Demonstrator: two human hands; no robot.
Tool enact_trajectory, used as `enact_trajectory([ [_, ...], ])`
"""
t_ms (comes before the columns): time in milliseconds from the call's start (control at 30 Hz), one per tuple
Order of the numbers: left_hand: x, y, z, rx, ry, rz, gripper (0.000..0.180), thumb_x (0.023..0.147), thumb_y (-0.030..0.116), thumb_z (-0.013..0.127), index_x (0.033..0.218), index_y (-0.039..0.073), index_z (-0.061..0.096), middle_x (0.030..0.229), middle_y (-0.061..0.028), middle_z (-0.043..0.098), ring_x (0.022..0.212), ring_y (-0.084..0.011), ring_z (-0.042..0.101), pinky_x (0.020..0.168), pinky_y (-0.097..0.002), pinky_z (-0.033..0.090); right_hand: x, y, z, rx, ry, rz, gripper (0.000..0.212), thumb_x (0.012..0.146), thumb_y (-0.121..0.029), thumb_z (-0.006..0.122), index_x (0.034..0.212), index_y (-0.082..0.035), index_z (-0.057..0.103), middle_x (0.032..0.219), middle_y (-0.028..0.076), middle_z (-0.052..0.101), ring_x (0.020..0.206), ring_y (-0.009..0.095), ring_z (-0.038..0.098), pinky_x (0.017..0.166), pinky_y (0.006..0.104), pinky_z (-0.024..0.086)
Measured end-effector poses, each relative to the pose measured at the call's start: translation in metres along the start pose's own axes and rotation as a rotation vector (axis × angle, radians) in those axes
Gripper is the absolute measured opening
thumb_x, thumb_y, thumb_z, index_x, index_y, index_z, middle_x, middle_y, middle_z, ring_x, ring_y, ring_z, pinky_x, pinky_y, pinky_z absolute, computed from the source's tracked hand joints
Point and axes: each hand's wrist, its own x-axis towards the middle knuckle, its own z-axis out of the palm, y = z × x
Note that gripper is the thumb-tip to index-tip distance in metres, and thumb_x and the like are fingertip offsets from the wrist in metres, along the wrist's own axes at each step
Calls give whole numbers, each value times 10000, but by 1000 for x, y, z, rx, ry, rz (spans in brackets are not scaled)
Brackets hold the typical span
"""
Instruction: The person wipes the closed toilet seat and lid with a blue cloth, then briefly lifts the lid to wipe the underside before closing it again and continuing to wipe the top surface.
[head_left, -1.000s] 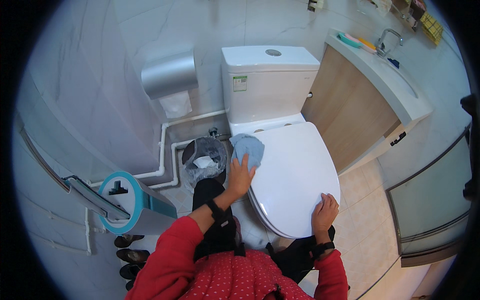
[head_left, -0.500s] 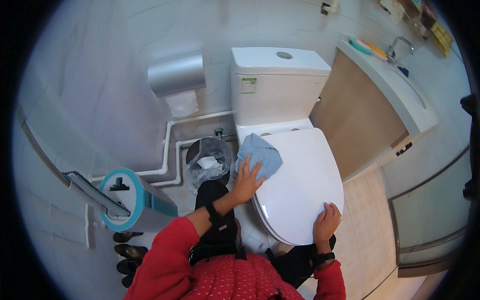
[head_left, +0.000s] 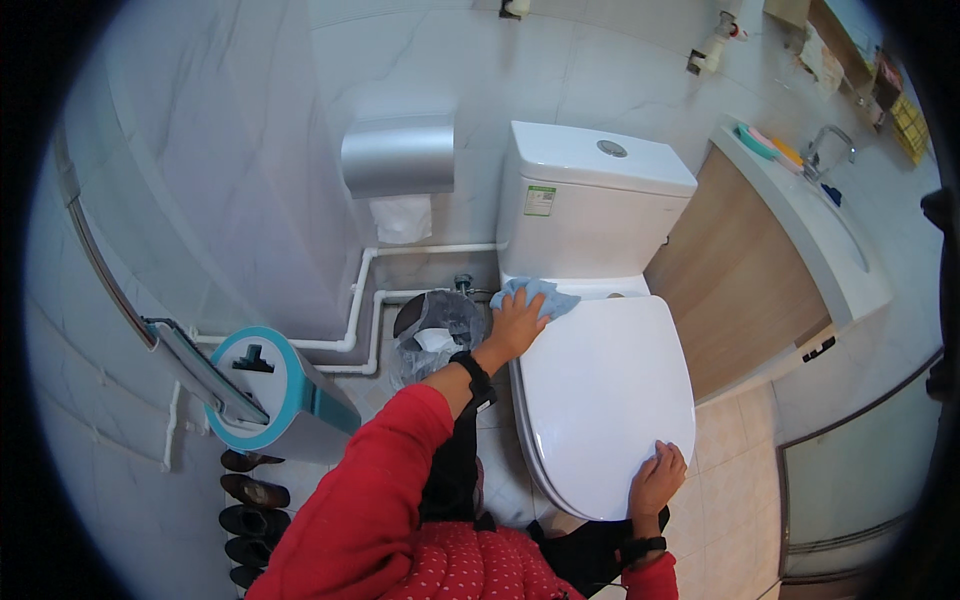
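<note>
left hand (head_left: 518, 328) is spread over pale blue cloth (head_left: 552, 298), near frame centre; whether a fold is pinched can't be told. cloth is bunched at the rear left corner of toilet lid (head_left: 605, 400). fuller contact should be had if it's flattened under the fingertips. right hand (head_left: 657, 480) is laid on lid, lower right, fingers loosely bent.
</note>
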Motion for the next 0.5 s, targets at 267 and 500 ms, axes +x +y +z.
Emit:
enact_trajectory([
  [267,-54,-7,7,66,4,152,606,945,419,599,1479,207,403,1575,-226,222,1376,-534,283,1012,-671,371,-4,1,-3,16,59,-20,281,873,-50,564,1145,-54,636,1230,166,590,1180,349,522,997,463,400],
  [500,-133,-11,-20,-30,-197,407,635,971,397,574,1536,233,336,1611,-213,156,1486,-455,127,1137,-663,189,-5,5,-4,30,92,-12,273,864,-52,590,1132,-53,640,1207,162,597,1170,344,530,990,454,406],
])
